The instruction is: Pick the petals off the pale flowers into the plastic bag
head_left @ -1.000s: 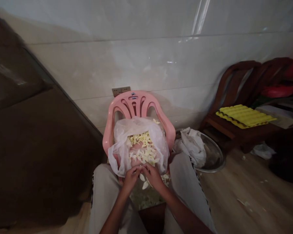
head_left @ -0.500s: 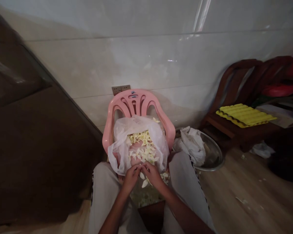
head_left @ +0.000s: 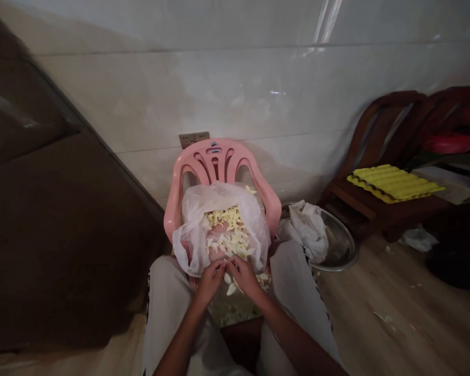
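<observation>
Fingertips pinched together, my left hand (head_left: 212,275) and my right hand (head_left: 242,273) meet at the near edge of a translucent white plastic bag (head_left: 253,222). A pale cream flower (head_left: 231,288) hangs below the right fingers, its long petals pointing down. What exactly the left fingertips pinch is too small to make out. The bag lies spread open on a pink plastic chair (head_left: 272,206). Inside it are many cream and yellowish flower pieces (head_left: 233,242), some loose near the front and a denser heap farther back.
A metal basin (head_left: 347,256) with a crumpled white bag (head_left: 307,230) stands right of the chair. Farther right, a yellow egg tray (head_left: 394,183) rests on a wooden chair (head_left: 356,201). A dark cabinet-like panel (head_left: 62,235) fills the left. Scraps lie on the floor.
Both hands stay pinched together at the bag's front edge, with only slight finger movement. The whole view has shifted a little, so everything sits slightly higher.
</observation>
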Action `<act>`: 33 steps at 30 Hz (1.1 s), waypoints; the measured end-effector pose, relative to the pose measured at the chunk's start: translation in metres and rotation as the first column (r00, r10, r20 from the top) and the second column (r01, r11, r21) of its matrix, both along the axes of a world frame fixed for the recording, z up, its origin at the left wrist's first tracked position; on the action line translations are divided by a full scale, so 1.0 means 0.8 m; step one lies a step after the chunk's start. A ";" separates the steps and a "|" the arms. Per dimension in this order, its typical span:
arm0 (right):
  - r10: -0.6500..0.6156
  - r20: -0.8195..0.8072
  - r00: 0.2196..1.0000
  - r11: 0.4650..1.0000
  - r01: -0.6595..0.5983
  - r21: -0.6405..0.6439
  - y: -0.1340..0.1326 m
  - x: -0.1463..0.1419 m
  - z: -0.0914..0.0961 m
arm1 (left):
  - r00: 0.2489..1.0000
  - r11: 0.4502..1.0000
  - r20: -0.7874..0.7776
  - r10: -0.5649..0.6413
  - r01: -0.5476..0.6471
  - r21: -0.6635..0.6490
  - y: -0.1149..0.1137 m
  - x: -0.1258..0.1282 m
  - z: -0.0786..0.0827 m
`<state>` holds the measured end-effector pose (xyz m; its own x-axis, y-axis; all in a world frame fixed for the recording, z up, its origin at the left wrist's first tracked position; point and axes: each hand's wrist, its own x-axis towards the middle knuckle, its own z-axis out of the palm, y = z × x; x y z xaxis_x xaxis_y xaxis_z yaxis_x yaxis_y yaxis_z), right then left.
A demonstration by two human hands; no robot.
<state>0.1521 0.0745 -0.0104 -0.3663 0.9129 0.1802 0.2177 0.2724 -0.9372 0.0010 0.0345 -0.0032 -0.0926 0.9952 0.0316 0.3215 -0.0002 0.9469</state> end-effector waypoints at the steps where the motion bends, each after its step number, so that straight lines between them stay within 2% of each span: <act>1: -0.001 0.004 1.000 1.000 0.001 -0.002 0.000 0.000 -0.001 | 1.000 1.000 0.001 0.003 -0.003 -0.002 0.000 0.000 -0.001; 6: 0.006 0.040 0.999 0.999 -0.007 0.034 0.001 0.000 -0.008 | 0.999 1.000 -0.037 0.017 -0.017 0.019 0.001 -0.003 -0.007; 12: 0.016 0.139 0.990 0.994 -0.031 0.109 0.001 0.001 -0.016 | 0.982 0.998 -0.187 0.026 -0.014 0.065 0.001 -0.006 -0.010; 16: 0.012 0.211 0.977 0.991 -0.039 0.127 0.001 0.002 -0.013 | 0.968 0.994 -0.251 0.020 0.009 0.113 0.001 -0.006 -0.009; 26: -0.012 0.212 0.977 0.996 -0.009 0.094 0.001 0.004 -0.004 | 0.974 0.982 -0.227 -0.001 0.043 0.183 0.002 -0.005 -0.001; 33: -0.132 0.182 0.974 0.985 0.108 0.136 0.007 0.009 -0.006 | 0.982 0.967 -0.168 0.092 -0.048 0.251 0.002 -0.001 0.005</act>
